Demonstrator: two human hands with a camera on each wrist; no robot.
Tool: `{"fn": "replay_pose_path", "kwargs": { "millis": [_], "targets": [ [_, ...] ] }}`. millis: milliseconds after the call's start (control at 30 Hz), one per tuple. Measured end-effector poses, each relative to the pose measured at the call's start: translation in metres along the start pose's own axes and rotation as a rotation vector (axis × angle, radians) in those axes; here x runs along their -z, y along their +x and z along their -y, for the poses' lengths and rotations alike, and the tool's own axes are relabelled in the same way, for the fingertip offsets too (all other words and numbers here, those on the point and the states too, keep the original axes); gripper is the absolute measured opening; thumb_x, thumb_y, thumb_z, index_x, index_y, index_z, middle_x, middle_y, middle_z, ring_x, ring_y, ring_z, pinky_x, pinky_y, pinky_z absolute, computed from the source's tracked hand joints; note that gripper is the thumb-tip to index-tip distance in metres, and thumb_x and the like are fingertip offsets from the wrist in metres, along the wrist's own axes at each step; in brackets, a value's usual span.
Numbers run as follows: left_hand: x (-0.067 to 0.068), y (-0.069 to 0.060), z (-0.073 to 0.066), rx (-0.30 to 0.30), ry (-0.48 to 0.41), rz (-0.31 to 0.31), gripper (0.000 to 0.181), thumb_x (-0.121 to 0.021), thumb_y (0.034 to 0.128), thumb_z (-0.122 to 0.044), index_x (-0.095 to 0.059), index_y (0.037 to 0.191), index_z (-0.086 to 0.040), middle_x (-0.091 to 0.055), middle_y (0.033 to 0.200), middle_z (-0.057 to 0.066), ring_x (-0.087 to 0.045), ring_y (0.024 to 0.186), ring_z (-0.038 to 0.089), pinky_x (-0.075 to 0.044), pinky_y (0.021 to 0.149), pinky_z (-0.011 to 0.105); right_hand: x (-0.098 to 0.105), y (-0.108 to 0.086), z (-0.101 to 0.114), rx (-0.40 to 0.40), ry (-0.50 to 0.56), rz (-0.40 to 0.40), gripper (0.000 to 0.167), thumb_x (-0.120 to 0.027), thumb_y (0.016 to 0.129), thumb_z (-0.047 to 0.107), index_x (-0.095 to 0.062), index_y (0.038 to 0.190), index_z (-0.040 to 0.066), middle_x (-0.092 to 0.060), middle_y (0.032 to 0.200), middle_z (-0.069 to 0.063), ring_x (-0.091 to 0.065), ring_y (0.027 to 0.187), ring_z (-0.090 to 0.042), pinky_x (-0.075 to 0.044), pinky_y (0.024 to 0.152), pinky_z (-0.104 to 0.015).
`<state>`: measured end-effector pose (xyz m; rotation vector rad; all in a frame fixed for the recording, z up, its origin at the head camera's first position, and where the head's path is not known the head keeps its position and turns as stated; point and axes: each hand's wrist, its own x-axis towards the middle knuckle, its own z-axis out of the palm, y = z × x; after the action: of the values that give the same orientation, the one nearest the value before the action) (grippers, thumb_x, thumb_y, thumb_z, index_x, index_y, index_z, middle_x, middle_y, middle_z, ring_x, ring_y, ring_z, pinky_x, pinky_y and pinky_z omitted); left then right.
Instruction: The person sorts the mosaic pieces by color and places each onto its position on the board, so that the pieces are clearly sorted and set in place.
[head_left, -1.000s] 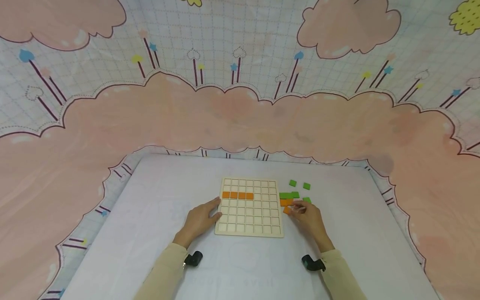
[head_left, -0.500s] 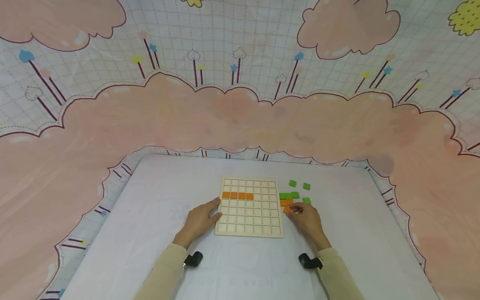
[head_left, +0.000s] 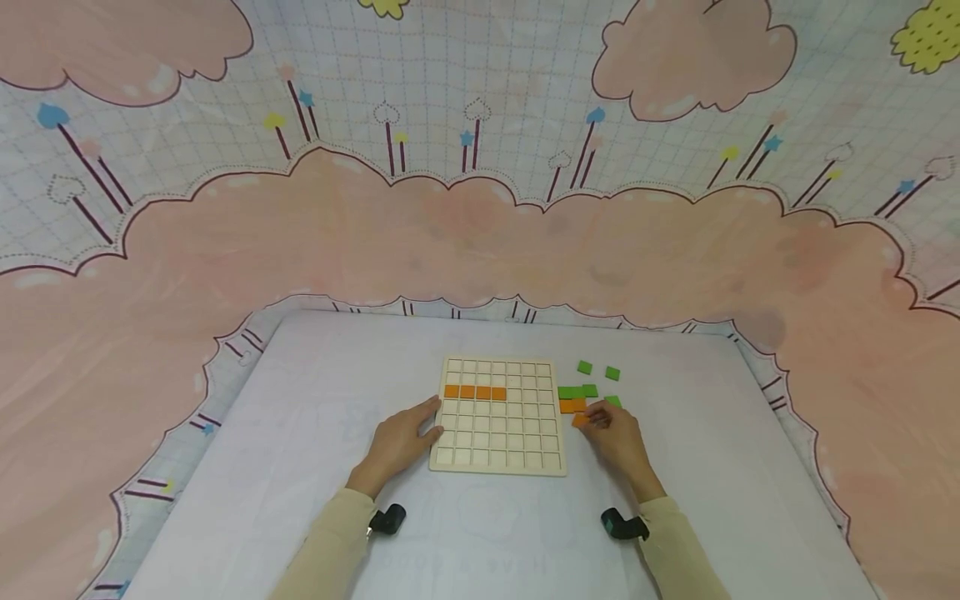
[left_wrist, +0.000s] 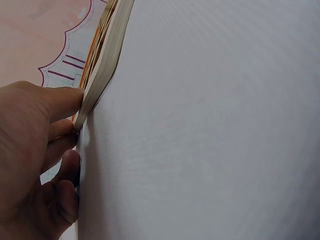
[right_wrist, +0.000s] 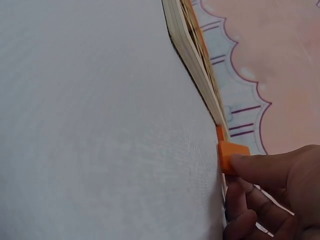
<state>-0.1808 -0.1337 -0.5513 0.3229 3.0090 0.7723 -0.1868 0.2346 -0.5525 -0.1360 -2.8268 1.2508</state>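
Observation:
A pale wooden grid board (head_left: 498,458) lies on the white table, with a row of several orange tiles (head_left: 476,392) set in its cells. My left hand (head_left: 397,437) touches the board's left edge with thumb and fingertips; the left wrist view shows its fingers (left_wrist: 62,102) against the rim. To the right of the board, my right hand (head_left: 618,437) pinches an orange square tile (right_wrist: 232,156) between thumb and fingers. That tile is tilted up near the table. Just above it, more orange tiles (head_left: 572,406) lie beside the board's right edge.
Several green tiles (head_left: 572,392) are at the board's right, some against the edge and others (head_left: 612,373) scattered farther off. A green tile (head_left: 612,402) is partly hidden by my right hand. White table surface (head_left: 322,358) surrounds the board, and a patterned cloth (head_left: 480,233) hangs behind.
The orange tile in my right hand has shifted slightly right, away from the board. My left hand stays at the board's left edge, and the row in the board looks the same.

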Motion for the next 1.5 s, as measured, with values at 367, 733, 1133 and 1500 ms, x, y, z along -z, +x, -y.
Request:
{"fn": "replay_pose_path", "kwargs": {
  "millis": [367,733,1133,1500],
  "targets": [
    [0.001,0.0,-0.001,0.002,-0.001,0.002,0.056,-0.064,0.095,-0.034,-0.05,0.145,-0.013,-0.049,0.15,0.001,-0.051,0.136,0.029,-0.045,0.11,0.048,0.003,-0.001,0.008,0.012,0.053,-0.023,0.019,-0.069,0.089,0.011,-0.068,0.107,0.006,-0.071,0.107,-0.013,-0.066,0.098,-0.026,-0.056,0.085,-0.04],
    [-0.001,0.0,-0.001,0.013,-0.005,-0.001,0.058,-0.065,0.0944,-0.035,-0.049,0.145,-0.012,-0.049,0.151,0.002,-0.05,0.136,0.029,-0.044,0.111,0.048,-0.002,0.004,0.021,0.043,0.09,-0.035,0.018,-0.073,0.088,0.01,-0.069,0.105,0.004,-0.072,0.105,-0.015,-0.068,0.091,-0.026,-0.056,0.077,-0.032],
    [0.0,-0.001,-0.002,0.021,-0.001,0.0,0.058,-0.064,0.0945,-0.035,-0.049,0.145,-0.013,-0.048,0.151,0.001,-0.05,0.137,0.029,-0.044,0.111,0.048,-0.02,0.006,0.039,0.02,0.166,-0.025,0.018,-0.074,0.085,0.008,-0.07,0.102,0.005,-0.071,0.102,-0.014,-0.065,0.089,-0.022,-0.051,0.072,-0.024],
    [-0.001,0.0,0.0,0.012,0.0,0.002,0.058,-0.065,0.0938,-0.035,-0.049,0.145,-0.012,-0.049,0.151,0.001,-0.05,0.137,0.028,-0.044,0.111,0.048,-0.032,0.012,0.055,0.089,0.2,-0.032,0.015,-0.075,0.084,0.007,-0.07,0.098,0.006,-0.072,0.1,-0.013,-0.065,0.088,-0.021,-0.05,0.075,-0.026]
  ]
}}
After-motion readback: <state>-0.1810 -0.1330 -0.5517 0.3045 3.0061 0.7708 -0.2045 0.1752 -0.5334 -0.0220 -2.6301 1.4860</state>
